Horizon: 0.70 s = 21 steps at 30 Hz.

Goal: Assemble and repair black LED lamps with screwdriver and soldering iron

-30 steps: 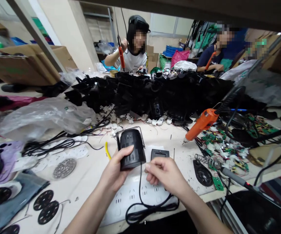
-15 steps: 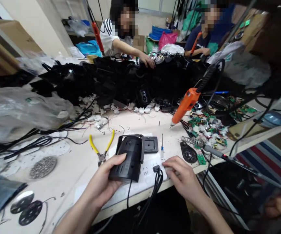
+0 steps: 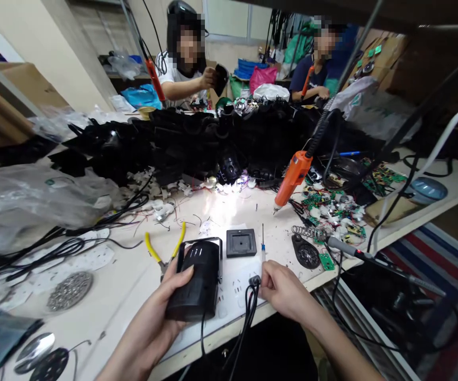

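My left hand (image 3: pixel 165 307) is wrapped round a black cylindrical lamp (image 3: pixel 197 280) with a U-shaped bracket. Light glows through the lamp's slots, and a bright patch falls on the table beyond it. A cord hangs from its near end. My right hand (image 3: pixel 282 288) is closed beside a black plug (image 3: pixel 254 281) with several black cords; what its fingers pinch is hidden. Just above that hand lies a small screwdriver (image 3: pixel 263 246) with a blue and clear handle. A black square frame (image 3: pixel 241 243) lies beyond the lamp. Yellow-handled pliers (image 3: pixel 164 259) are partly behind my left hand.
An orange electric screwdriver (image 3: pixel 293 179) hangs over the table. Black housings (image 3: pixel 197 140) are heaped across the back. Circuit boards (image 3: pixel 332 209) and a soldering iron (image 3: pixel 348 247) lie at right. A dish of screws (image 3: pixel 70 291) sits at left. Two people work opposite.
The lamp has lit up and moved slightly left and nearer, uncovering the square frame. My right fingers have closed in beside the plug. A person opposite has raised a dark part.
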Available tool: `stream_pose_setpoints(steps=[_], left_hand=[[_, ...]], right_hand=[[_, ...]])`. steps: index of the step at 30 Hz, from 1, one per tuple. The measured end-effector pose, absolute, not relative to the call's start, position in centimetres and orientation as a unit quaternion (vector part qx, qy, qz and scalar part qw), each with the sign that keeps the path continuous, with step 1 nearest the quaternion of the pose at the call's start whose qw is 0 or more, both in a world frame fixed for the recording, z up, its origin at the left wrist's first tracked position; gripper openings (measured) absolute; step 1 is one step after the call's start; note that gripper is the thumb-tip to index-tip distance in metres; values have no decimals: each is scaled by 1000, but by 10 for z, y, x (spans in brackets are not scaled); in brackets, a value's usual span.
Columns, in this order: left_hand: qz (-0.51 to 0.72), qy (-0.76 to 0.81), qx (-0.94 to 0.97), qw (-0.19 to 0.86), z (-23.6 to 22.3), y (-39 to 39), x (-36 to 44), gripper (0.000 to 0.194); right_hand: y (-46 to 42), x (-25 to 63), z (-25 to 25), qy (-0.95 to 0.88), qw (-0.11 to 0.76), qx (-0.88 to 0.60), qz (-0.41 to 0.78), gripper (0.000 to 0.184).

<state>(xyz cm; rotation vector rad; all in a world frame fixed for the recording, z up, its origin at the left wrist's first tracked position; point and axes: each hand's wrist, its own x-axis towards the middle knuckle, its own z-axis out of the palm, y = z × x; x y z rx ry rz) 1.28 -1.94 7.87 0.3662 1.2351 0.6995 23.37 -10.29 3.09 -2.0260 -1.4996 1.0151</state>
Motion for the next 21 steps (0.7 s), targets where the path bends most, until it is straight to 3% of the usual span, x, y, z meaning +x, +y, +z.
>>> stream_pose_setpoints(steps=[4,6,10,13,17,21], left_hand=[[278,574,203,743,72,-17,10,78],[256,572,229,745,74,-17,10,82],[226,546,353,726,96,-16,16,80],[137,502,497,694,117,-17,29,86],[9,425,650,630,128,-32,58,81],[-44,324,794,513,125,-57,92,71]], right_hand=[[-94,244,40,-547,227,-710,382,15],[-87,241,49,-532,303,-697,373,3],[-89,218,70,-428,507,-603,443,33],[-115,206,74,-366,587,-581,429,23],[-169,211,59,-328,621,-595,390,29],[-212,220,29,-283,598,-598,452,43]])
